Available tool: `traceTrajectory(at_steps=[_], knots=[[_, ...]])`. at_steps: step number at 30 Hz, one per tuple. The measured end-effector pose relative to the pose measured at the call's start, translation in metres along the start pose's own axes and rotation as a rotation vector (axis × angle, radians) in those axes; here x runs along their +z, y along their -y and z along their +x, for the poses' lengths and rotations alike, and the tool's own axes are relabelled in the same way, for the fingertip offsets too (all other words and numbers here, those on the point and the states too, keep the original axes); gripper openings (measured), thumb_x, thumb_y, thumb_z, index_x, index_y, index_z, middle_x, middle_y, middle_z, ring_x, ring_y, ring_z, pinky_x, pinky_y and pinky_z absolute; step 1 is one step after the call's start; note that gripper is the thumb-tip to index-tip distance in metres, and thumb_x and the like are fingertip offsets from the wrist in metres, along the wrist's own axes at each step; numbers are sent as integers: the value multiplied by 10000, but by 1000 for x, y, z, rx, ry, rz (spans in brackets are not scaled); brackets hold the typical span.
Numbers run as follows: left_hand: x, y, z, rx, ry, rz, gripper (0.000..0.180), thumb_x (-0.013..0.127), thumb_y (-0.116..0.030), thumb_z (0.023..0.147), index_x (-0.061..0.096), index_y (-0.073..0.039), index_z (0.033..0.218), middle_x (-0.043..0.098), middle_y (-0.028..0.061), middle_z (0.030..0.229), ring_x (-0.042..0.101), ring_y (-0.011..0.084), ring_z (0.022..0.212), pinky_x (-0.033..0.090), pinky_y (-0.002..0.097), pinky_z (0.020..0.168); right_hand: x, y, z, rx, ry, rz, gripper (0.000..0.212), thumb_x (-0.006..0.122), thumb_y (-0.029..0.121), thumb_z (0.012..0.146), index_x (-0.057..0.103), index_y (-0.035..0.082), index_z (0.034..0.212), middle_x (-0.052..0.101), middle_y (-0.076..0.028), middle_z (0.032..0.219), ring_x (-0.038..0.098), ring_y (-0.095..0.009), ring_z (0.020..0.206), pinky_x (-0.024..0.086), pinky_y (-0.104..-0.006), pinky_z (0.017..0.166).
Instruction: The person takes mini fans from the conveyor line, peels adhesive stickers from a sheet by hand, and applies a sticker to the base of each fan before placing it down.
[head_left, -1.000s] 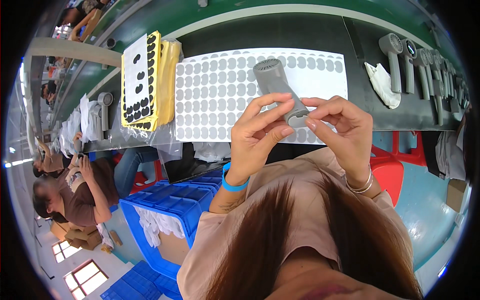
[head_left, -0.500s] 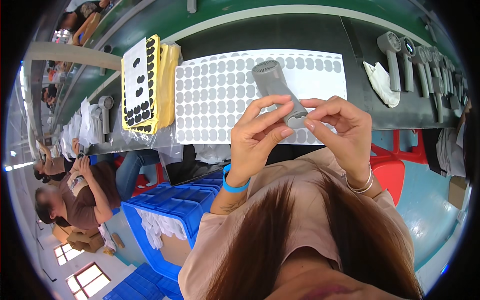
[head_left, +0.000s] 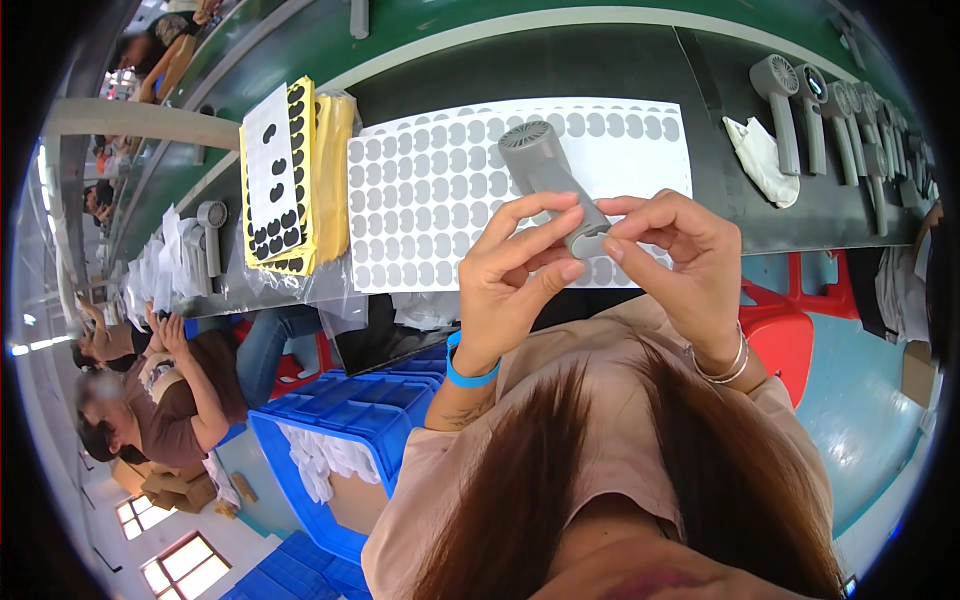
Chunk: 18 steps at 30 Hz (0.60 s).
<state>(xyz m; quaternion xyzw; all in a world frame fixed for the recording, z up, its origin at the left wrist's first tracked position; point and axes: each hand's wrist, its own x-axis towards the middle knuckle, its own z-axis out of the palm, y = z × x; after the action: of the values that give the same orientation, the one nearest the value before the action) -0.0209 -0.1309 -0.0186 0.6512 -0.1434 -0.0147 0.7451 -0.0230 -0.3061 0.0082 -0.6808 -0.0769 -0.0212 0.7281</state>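
Shows, against the earlier frame, a gray stick-shaped part (head_left: 359,18) moved farther left along the green strip (head_left: 420,18) at the top, with both hands and the fan in nearly the same pose. Holds the gray fan (head_left: 543,165) in the left hand (head_left: 510,285), with fingers and thumb closed on the lower handle and the fan's round head pointing away. Keeps the right hand (head_left: 690,250) at the handle's near end, with thumb and forefinger curled toward each other at its edge; cannot tell whether pinching the handle or something small. Has the fan above a white sheet (head_left: 625,160) of gray stickers on the black bench (head_left: 620,70). Has yellow sheets (head_left: 333,180) with black stickers to the left, and a crumpled white thing (head_left: 763,165) and more fans (head_left: 785,120) to the right. Wears a blue wristband (head_left: 470,375) on the left wrist.
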Motion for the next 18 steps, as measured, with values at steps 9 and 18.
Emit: traceTrajectory(at_steps=[9,18], knots=[[8,2,0,29,-104,-9,281,662,85,770,655,28,1045,561,138,1147,612,170,956,563,249,774,4,-1,-1,-17,-17,-27,83,676,-48,751,638,-23,821,647,-93,848,643,-185,960,530,-272,804],[14,3,0,88,-177,40,219,665,76,774,669,25,987,593,139,1079,624,169,929,562,243,747,7,0,2,-185,-72,-278,66,671,-22,718,629,1,763,635,-66,726,620,-130,736,477,-242,658]])
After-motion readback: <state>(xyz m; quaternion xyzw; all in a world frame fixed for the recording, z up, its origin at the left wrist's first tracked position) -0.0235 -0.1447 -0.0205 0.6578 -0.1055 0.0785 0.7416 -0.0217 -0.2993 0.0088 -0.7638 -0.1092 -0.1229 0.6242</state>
